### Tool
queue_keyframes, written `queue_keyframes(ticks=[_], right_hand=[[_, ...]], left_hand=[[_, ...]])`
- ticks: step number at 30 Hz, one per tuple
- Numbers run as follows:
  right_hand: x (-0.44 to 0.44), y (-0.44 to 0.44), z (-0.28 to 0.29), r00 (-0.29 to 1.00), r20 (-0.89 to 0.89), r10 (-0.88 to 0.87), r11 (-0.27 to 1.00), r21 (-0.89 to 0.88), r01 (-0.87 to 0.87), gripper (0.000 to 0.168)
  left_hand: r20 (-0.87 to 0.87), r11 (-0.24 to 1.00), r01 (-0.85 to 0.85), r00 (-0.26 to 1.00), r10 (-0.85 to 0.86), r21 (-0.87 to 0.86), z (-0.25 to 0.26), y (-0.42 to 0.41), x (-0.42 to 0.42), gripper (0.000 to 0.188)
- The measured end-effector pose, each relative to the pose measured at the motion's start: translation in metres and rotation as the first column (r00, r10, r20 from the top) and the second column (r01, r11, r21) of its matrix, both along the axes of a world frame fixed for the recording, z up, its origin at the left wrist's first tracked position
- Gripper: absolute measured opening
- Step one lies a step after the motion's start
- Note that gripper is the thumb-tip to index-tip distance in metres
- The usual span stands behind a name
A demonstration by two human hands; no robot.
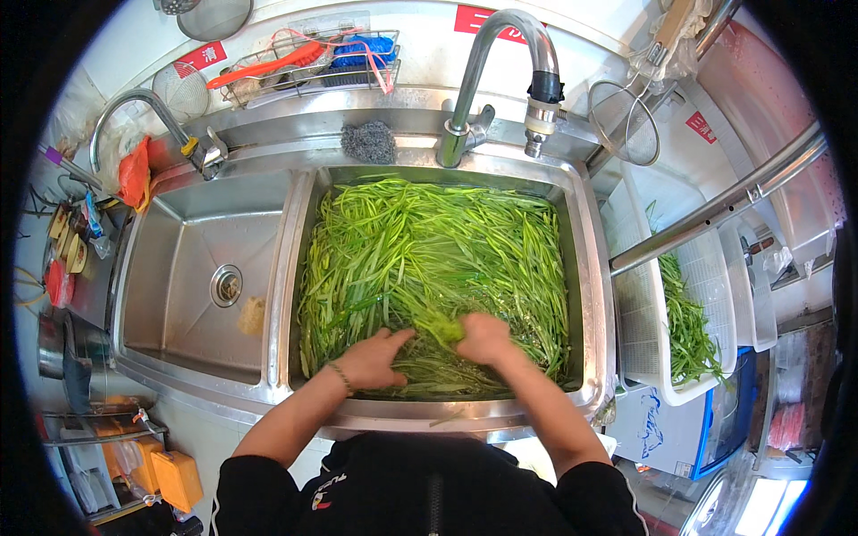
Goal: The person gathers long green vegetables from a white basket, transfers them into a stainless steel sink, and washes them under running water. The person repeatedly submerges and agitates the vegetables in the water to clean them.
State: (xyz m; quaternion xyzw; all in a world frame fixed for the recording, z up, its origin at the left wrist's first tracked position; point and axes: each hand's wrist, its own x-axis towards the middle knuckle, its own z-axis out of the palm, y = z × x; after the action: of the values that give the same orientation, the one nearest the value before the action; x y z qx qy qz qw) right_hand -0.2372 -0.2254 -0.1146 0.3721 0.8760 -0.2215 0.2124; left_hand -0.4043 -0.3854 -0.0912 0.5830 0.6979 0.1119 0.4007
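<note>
Long green leafy stalks, which look like garlic chives (429, 241), fill the right-hand basin of a stainless steel sink (592, 301) and lie in water. My right hand (484, 338) is closed around a bunch of chives (432, 325) near the basin's front, its leaves trailing up and to the left. To the left of it my left hand (377, 360) is spread, thumb and fingers apart, low over the loose leaves at the front edge. No object shows in it. A band circles my left wrist.
A tall faucet (462, 87) rises behind the basin, with a steel scouring pad (368, 142) beside it. The left basin (201, 268) holds a yellowish sponge (252, 315). To the right, a white plastic basket (647, 321) contains greens, under a slanting metal pole (724, 201).
</note>
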Motion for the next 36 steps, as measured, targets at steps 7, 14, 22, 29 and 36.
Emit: queue_keyframes(ticks=[7,14,22,29,36], right_hand=[[0.014,0.017,-0.001,0.987,-0.118,-0.113,0.982,-0.166,0.092,0.031],[0.028,0.03,0.031,0.848,-0.391,-0.358,0.839,-0.532,0.109,0.03],[0.018,0.025,-0.003,0.878,-0.281,-0.386,0.814,-0.551,0.181,0.03],[0.009,0.012,0.005,0.891,-0.356,-0.281,0.905,-0.407,0.123,0.03],[-0.004,0.007,-0.03,0.983,-0.146,-0.107,0.993,-0.065,0.098,0.046]], left_hand=[[-0.155,0.996,0.092,0.984,-0.093,-0.016,-0.019,0.023,-0.013,0.04],[0.051,0.986,-0.003,0.999,-0.006,0.167,-0.001,0.036,-0.022,0.039],[0.493,0.988,-0.136,0.857,0.152,-0.067,-0.02,0.058,-0.019,0.039],[0.489,0.96,-0.267,0.828,0.274,-0.086,-0.047,0.068,-0.005,0.035],[0.01,0.983,-0.144,0.99,0.144,0.117,-0.092,0.071,0.01,0.034]])
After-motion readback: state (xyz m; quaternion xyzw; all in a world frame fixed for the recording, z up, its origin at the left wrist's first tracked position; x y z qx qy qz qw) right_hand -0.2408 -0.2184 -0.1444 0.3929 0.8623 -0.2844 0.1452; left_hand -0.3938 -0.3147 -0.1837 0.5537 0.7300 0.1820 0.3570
